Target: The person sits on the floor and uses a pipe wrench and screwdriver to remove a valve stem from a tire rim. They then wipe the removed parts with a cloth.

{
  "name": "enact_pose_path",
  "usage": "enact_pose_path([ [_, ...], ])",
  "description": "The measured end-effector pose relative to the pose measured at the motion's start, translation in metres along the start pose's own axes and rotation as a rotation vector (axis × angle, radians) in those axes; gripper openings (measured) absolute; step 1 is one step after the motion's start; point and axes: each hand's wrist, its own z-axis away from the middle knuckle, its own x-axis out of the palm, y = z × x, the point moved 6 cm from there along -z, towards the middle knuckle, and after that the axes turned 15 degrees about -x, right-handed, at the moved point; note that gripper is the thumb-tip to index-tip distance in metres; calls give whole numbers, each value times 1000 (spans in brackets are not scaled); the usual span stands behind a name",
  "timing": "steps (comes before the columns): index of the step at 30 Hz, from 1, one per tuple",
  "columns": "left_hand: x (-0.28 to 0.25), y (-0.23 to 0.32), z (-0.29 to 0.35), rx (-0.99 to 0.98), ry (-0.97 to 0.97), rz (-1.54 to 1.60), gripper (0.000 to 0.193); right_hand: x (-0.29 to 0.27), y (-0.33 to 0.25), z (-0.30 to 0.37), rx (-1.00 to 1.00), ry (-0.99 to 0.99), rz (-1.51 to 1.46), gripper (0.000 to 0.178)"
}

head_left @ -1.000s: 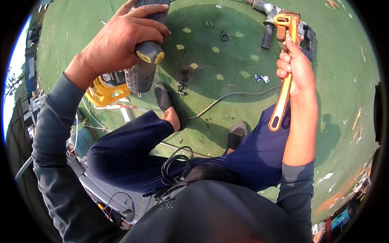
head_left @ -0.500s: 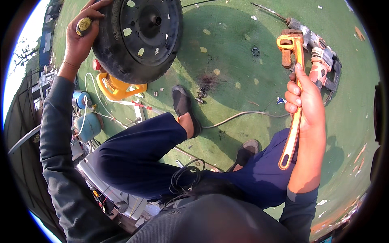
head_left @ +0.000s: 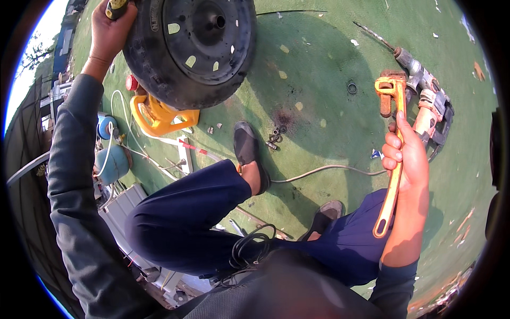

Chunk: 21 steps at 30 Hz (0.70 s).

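Note:
My right hand point(head_left: 409, 157) is wrapped around the handle of an orange pipe wrench point(head_left: 396, 181), its worn, rusty jaws pointing away from me. My left hand point(head_left: 110, 34), at the upper left, is closed round a yellow-and-black handle point(head_left: 117, 8); the rest of that tool is hidden. Right beside that hand is a black wheel with its tyre point(head_left: 191, 87), tilted so that the rim face with its holes and hub shows. The frame's upper edge cuts off part of the wheel.
A rotary hammer drill point(head_left: 427, 101) with a long bit lies at the right on the green floor point(head_left: 319, 138). Small metal rings point(head_left: 275, 137) lie near my left shoe; another ring point(head_left: 351, 88) lies farther right. A yellow jug point(head_left: 159, 117), hoses and a blue tank point(head_left: 112, 164) stand left.
The wheel and floor things have shifted slightly right in view. My left hand with the handle is higher, nearer the upper edge. The wrench sits slightly lower and farther right, still in my right hand.

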Motion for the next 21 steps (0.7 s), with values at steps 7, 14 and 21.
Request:
enact_pose_path([
  [7,-23,-67,-39,-280,100,125,18,4,5,4,8,36,21,38],
  [14,-42,-132,-50,-502,183,308,17,11,6,24,62,34,-19,35],
  [21,-50,-147,-16,-549,253,413,17,13,7,35,61,-13,-63,34],
])
